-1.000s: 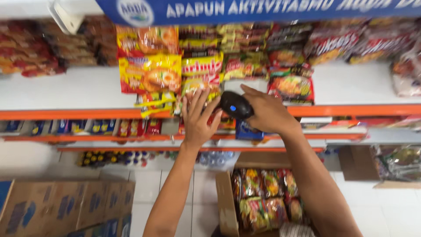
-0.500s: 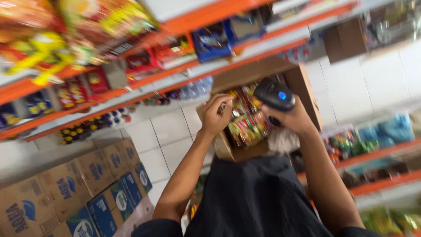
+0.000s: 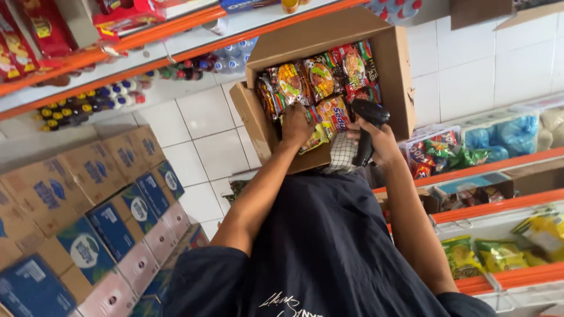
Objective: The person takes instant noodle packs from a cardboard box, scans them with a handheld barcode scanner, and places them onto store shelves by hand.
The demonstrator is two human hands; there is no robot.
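Note:
My left hand reaches down into an open cardboard box and rests on the colourful snack packets packed inside it. My right hand is closed around a black hand-held scanner, its head over the box's right side. A checked cloth hangs at the box's near edge between my arms. My dark shirt fills the lower middle of the view.
Orange-edged shelves with packets and small bottles run along the top left. Stacked blue, brown and pink cartons stand on the white tiled floor at left. More shelves with bagged goods sit at right.
My view swung down from the upper shelf of packets to the box on the floor. Both hands dropped from the shelf, the left one going into the box, the right still holding the scanner.

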